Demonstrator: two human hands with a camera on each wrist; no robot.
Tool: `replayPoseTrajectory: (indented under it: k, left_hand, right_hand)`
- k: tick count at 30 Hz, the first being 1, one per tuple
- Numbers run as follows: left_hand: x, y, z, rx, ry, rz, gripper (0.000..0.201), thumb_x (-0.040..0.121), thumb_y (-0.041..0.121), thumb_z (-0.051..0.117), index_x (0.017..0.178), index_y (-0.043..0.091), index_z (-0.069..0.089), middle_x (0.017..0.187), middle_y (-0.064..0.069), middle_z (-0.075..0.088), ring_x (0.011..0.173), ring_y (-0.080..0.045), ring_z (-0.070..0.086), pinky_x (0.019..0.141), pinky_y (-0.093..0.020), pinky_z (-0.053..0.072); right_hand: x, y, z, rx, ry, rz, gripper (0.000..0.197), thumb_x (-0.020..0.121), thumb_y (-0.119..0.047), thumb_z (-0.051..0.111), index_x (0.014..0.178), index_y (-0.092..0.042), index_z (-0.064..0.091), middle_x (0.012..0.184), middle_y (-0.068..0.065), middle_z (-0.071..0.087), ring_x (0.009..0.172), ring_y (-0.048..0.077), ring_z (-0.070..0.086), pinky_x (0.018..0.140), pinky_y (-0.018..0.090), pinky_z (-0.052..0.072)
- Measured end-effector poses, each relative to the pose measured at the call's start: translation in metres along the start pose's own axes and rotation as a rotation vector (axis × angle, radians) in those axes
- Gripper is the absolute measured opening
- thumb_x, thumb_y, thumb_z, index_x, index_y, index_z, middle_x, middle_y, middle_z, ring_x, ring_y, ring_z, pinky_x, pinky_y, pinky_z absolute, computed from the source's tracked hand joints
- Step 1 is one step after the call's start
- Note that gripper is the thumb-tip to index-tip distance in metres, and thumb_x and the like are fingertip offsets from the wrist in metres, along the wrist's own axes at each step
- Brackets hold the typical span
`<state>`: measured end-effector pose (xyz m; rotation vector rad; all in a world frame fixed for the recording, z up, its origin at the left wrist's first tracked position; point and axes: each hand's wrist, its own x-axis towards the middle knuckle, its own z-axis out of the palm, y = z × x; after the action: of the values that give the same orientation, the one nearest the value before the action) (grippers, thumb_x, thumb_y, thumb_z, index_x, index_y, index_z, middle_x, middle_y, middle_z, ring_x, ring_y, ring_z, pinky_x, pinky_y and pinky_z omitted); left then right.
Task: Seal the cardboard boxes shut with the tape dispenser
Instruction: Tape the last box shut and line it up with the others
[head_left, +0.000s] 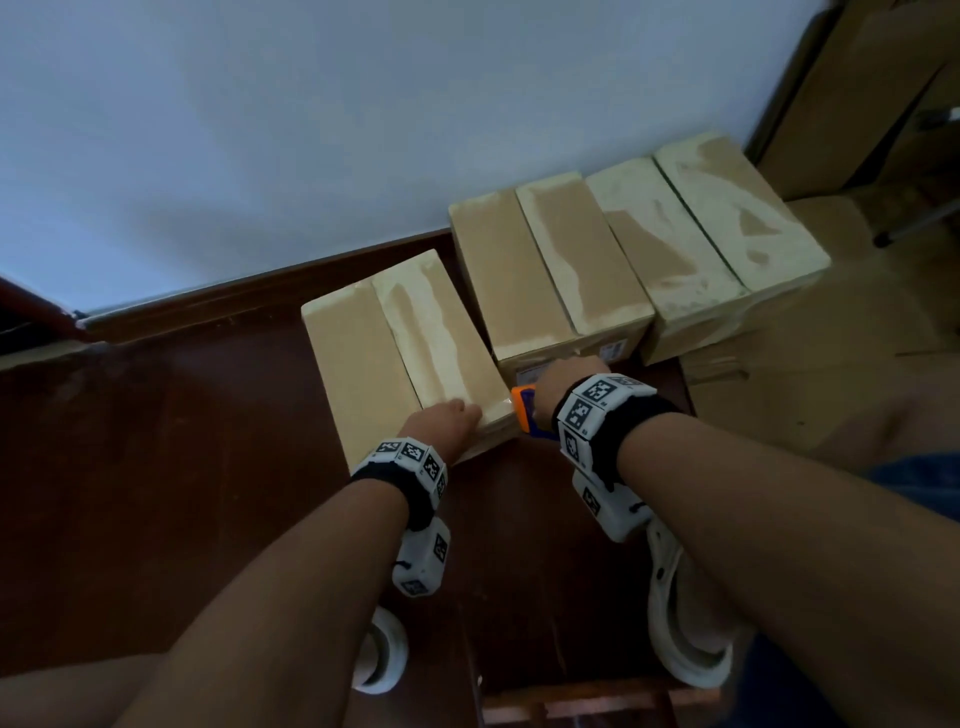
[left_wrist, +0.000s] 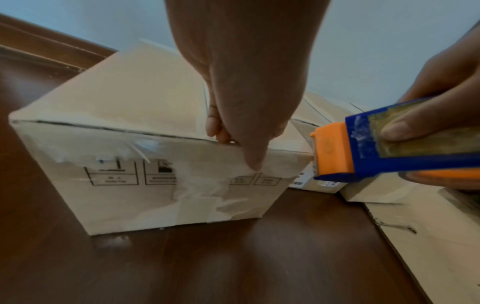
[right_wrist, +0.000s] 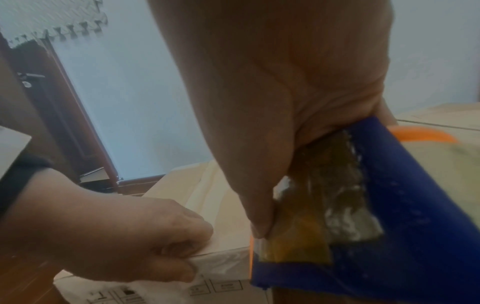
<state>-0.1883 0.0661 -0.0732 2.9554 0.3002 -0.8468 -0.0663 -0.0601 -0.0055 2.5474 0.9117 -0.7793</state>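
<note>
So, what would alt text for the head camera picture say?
A person's left hand grips the near edge of a taped cardboard box on a dark wooden floor, while the right hand holds a blue and orange tape dispenser beside it. More taped boxes stand by the wall.

Nothing readable tbh: the handling symbols (left_wrist: 114, 174) printed on the nearest box (left_wrist: 116, 98) are blurry mush, and the barcode sticker (head_left: 614, 349) on the neighbour box (head_left: 550, 275) just right of it is too tiny.
</note>
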Motion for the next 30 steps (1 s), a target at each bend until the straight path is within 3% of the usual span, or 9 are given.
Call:
replayPoseTrajectory:
  k: [5, 8, 12, 15, 17, 19, 22, 26, 30]
  left_hand:
    - [0.006, -0.001, -0.001, 0.016, -0.067, 0.012, 0.032, 0.094, 0.018, 0.050, 0.126, 0.018, 0.044, 0.116, -0.008, 0.051, 0.105, -0.029, 0.057, 0.080, -0.038, 0.048]
    - [0.000, -0.013, 0.003, 0.038, -0.075, 0.036, 0.032, 0.097, 0.020, 0.046, 0.128, 0.020, 0.043, 0.117, -0.008, 0.052, 0.106, -0.028, 0.057, 0.083, -0.038, 0.049]
    - [-0.020, -0.039, 0.013, 0.062, -0.168, 0.008, 0.033, 0.097, 0.020, 0.045, 0.129, 0.019, 0.042, 0.120, -0.007, 0.050, 0.107, -0.028, 0.057, 0.085, -0.039, 0.050]
    - [-0.028, -0.047, 0.015, 0.063, -0.179, -0.022, 0.048, 0.088, 0.013, 0.058, 0.131, 0.015, 0.037, 0.122, -0.008, 0.045, 0.105, -0.030, 0.059, 0.083, -0.043, 0.052]
    - [-0.027, -0.040, 0.013, 0.019, -0.147, -0.032, 0.055, 0.087, 0.018, 0.061, 0.135, 0.013, 0.034, 0.125, -0.008, 0.043, 0.107, -0.030, 0.058, 0.084, -0.041, 0.052]
    - [-0.020, -0.026, 0.009, -0.037, -0.077, -0.005, 0.051, 0.091, 0.029, 0.057, 0.134, 0.012, 0.036, 0.125, -0.008, 0.045, 0.109, -0.029, 0.057, 0.085, -0.040, 0.051]
    - [-0.005, -0.007, 0.005, -0.075, -0.045, -0.030, 0.038, 0.093, 0.036, 0.054, 0.121, 0.011, 0.046, 0.119, -0.009, 0.050, 0.106, -0.029, 0.057, 0.083, -0.041, 0.050]
    - [0.006, 0.002, 0.006, -0.082, -0.104, -0.104, 0.034, 0.095, 0.027, 0.054, 0.124, 0.009, 0.049, 0.125, -0.012, 0.051, 0.114, -0.031, 0.055, 0.092, -0.042, 0.049]
    - [0.011, 0.000, 0.008, -0.077, -0.136, -0.105, 0.036, 0.096, 0.028, 0.053, 0.126, 0.010, 0.047, 0.126, -0.013, 0.051, 0.115, -0.030, 0.054, 0.093, -0.038, 0.046]
  right_hand:
    - [0.002, 0.014, 0.009, 0.003, -0.010, -0.083, 0.038, 0.090, -0.041, 0.051, 0.064, -0.013, 0.057, 0.059, 0.002, 0.053, 0.055, 0.019, 0.053, 0.064, 0.029, 0.050]
    - [-0.001, 0.021, 0.011, -0.045, -0.042, -0.102, 0.033, 0.090, -0.039, 0.052, 0.071, -0.013, 0.059, 0.062, 0.003, 0.053, 0.054, 0.021, 0.051, 0.063, 0.030, 0.051]
    - [-0.006, 0.017, 0.023, 0.021, -0.128, -0.218, 0.041, 0.089, -0.052, 0.052, 0.073, -0.014, 0.056, 0.063, 0.001, 0.052, 0.052, 0.018, 0.050, 0.047, 0.024, 0.040]
    - [-0.011, 0.012, 0.029, 0.042, -0.130, -0.236, 0.045, 0.090, -0.056, 0.050, 0.086, -0.012, 0.058, 0.069, 0.002, 0.053, 0.057, 0.017, 0.051, 0.052, 0.027, 0.042]
    - [-0.012, 0.012, 0.033, 0.066, -0.138, -0.241, 0.046, 0.091, -0.057, 0.049, 0.090, -0.012, 0.058, 0.071, 0.002, 0.052, 0.058, 0.017, 0.051, 0.057, 0.030, 0.044]
    - [-0.011, 0.014, 0.035, 0.083, -0.126, -0.248, 0.046, 0.090, -0.058, 0.049, 0.091, -0.012, 0.058, 0.072, 0.002, 0.052, 0.060, 0.018, 0.051, 0.059, 0.031, 0.045]
    - [-0.011, 0.016, 0.037, 0.081, -0.112, -0.254, 0.048, 0.089, -0.059, 0.048, 0.091, -0.013, 0.059, 0.072, 0.002, 0.052, 0.059, 0.017, 0.051, 0.059, 0.030, 0.045]
    - [-0.010, 0.018, 0.039, 0.065, -0.097, -0.266, 0.051, 0.089, -0.061, 0.046, 0.093, -0.012, 0.059, 0.072, 0.003, 0.052, 0.063, 0.019, 0.053, 0.060, 0.030, 0.045]
    - [-0.009, 0.020, 0.039, 0.031, -0.069, -0.267, 0.048, 0.088, -0.061, 0.047, 0.089, -0.014, 0.059, 0.070, 0.001, 0.049, 0.062, 0.019, 0.051, 0.059, 0.029, 0.044]
